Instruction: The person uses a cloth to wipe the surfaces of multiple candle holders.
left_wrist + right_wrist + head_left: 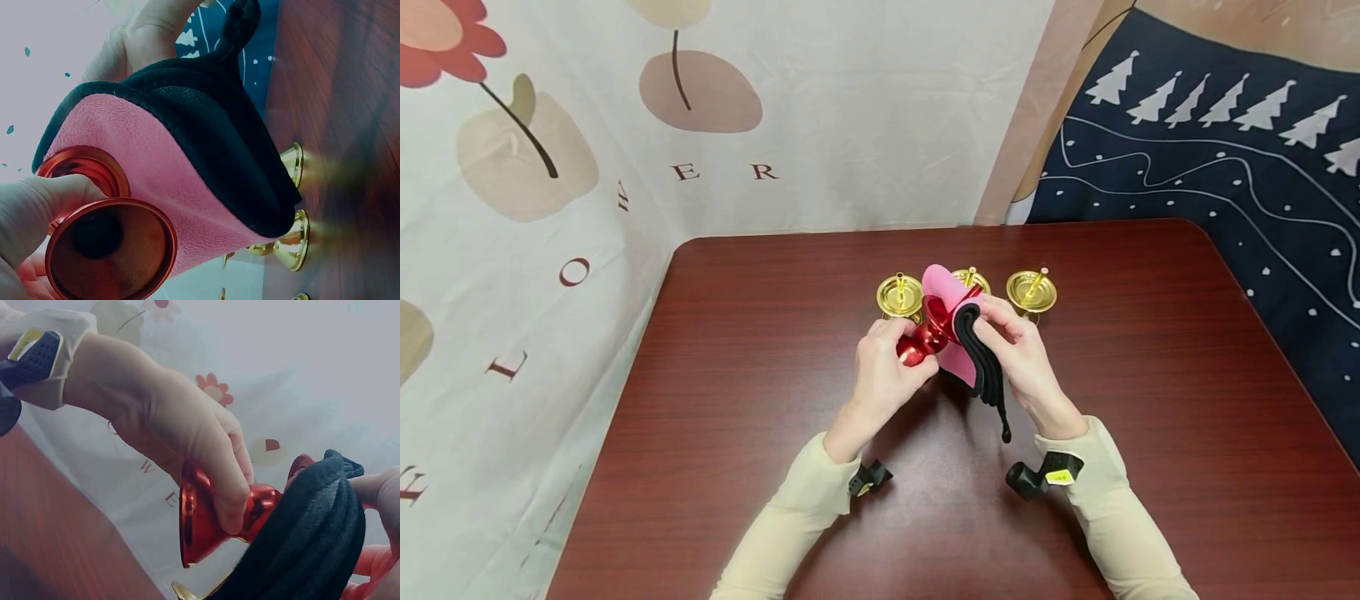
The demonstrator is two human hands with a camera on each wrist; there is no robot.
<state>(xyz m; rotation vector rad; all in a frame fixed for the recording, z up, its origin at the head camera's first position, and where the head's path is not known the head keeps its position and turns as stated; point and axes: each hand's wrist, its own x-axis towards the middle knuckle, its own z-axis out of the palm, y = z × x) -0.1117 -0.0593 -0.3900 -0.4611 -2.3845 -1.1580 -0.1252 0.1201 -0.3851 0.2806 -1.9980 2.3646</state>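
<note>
A shiny red metal candle holder (931, 335) with a flared base is held above the table, tilted. My left hand (886, 371) grips it near its base, thumb on the narrow part, as the right wrist view shows. My right hand (1026, 362) pinches a folded cloth (955, 362), pink with a black side and a black tail hanging down. The cloth lies against the upper end of the candle holder and partly hides it. In the left wrist view, the hollow underside of the red candle holder (150, 250) faces the camera.
Three gold candle holders stand behind the hands: one on the left (898, 296), one in the middle (981, 282) partly covered by the cloth, one on the right (1032, 292). The brown table (737, 350) backs onto a white printed curtain and a dark blue tree-patterned cloth.
</note>
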